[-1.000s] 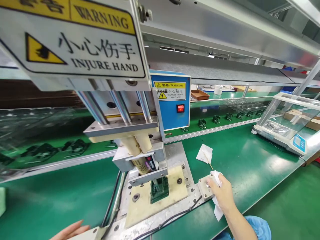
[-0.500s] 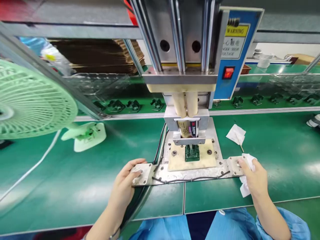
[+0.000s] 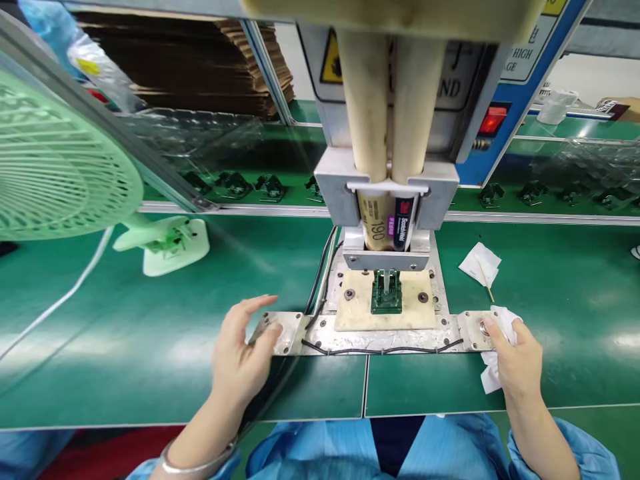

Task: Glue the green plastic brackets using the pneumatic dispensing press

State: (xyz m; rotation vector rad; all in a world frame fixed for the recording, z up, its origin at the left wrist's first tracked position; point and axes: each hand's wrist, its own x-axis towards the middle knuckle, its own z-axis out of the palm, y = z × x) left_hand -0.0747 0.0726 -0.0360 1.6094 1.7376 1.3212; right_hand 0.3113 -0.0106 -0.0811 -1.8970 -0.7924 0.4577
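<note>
A press-type dispenser with two cream plungers (image 3: 390,107) pushes a glue cartridge (image 3: 387,223) down over a green part (image 3: 386,295) seated on a cream fixture plate (image 3: 420,313). My left hand (image 3: 240,353) rests at the left button plate (image 3: 280,332), thumb on the button and fingers spread. My right hand (image 3: 515,360) holds a crumpled white wipe (image 3: 493,377) and its thumb presses the right button plate (image 3: 477,327).
A pale green desk fan (image 3: 60,160) stands at the left with its white cord. A folded wipe with a wooden stick (image 3: 481,265) lies right of the fixture. Behind a rail, several green parts (image 3: 235,187) sit on a conveyor, with clear trays and stacked cardboard beyond.
My view has dropped closer to the machine. The left fingers have lifted and spread at the left button. The plungers and cartridge sit lower over the green part.
</note>
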